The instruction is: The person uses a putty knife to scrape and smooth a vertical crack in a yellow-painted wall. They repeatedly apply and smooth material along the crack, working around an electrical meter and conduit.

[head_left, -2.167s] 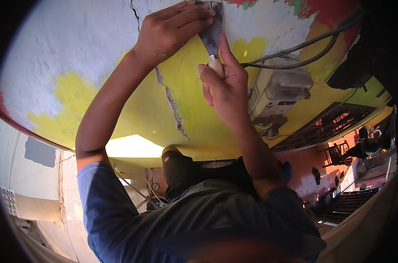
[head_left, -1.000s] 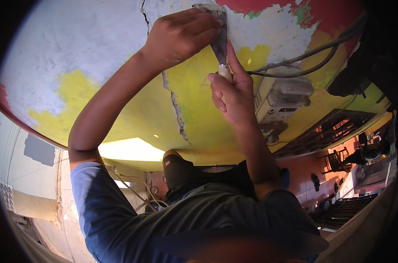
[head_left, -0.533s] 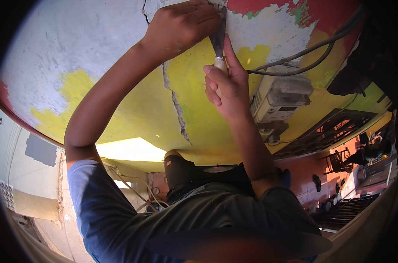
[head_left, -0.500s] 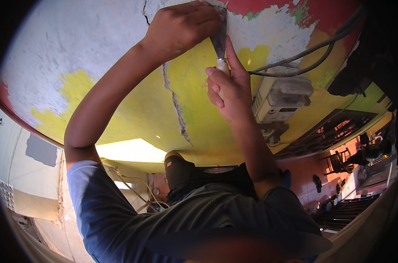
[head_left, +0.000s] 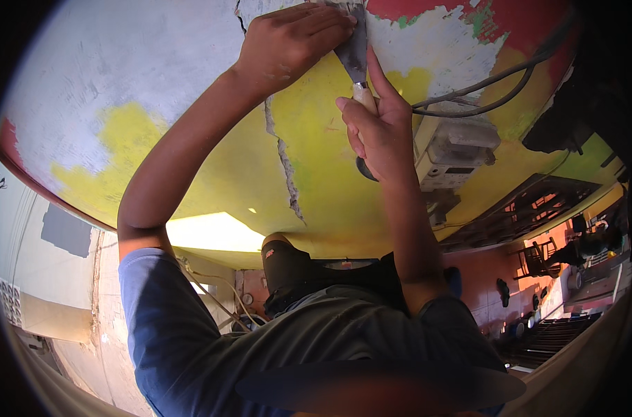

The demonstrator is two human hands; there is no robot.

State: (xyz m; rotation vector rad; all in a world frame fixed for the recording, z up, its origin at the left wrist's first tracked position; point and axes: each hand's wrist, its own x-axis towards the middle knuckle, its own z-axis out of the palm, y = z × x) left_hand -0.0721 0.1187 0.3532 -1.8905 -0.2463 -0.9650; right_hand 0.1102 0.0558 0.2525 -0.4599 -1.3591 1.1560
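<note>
My right hand (head_left: pixel 387 135) is wrapped round the pale handle of a putty knife (head_left: pixel 356 57), with the index finger stretched up along the blade's side. The wide metal blade points up the wall (head_left: pixel 205 177). My left hand (head_left: pixel 292 47) is raised beside the blade, its fingertips lying on the blade's broad end; whether they pinch anything there is hidden. Around the hands the wall is patchy, with yellow, whitish-grey and red paint. A jagged crack (head_left: pixel 285 167) runs down the wall below my left wrist.
A grey electric meter box (head_left: pixel 458 151) is fixed to the wall right of my right forearm, with black cables (head_left: pixel 483 97) above it. A dark lattice panel (head_left: pixel 514 208) lies farther right. Down right are a chair (head_left: pixel 536 259) and tiled floor (head_left: pixel 476 299); ropes or hoses (head_left: pixel 222 299) hang at lower left.
Both hands and the putty knife have shifted slightly right along the wall. The blade now leans a little more to the left. My grip on the handle is the same.
</note>
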